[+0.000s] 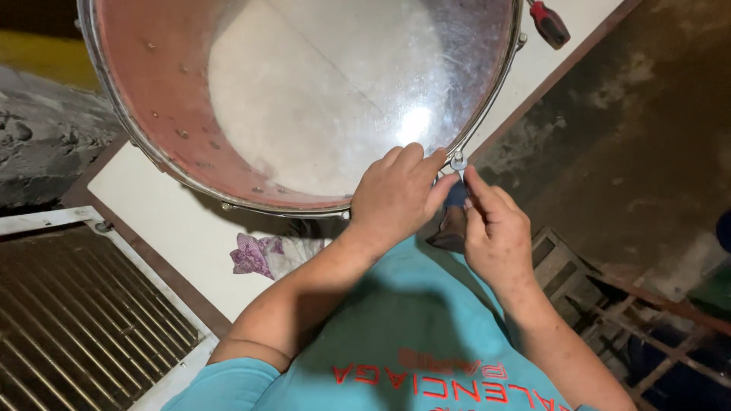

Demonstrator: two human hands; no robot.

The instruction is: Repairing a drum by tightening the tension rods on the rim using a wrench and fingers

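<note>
A large drum (175,99) with a clear head and a reddish shell lies flat on a white table (167,228). Its metal hoop (487,99) runs round the edge. My left hand (396,194) rests on the near rim of the drum, fingers curled over the hoop. My right hand (495,236) is just beside it, thumb and fingers pinched on a small metal tuning lug (458,161) at the hoop. A dark piece (453,228) shows below the two hands; I cannot tell what it is.
A red-handled screwdriver (550,23) lies at the table's far right. A crumpled purple and white cloth (263,255) sits under the drum's near edge. A metal grille (76,320) is at lower left, a wooden frame (609,304) on the stained floor at right.
</note>
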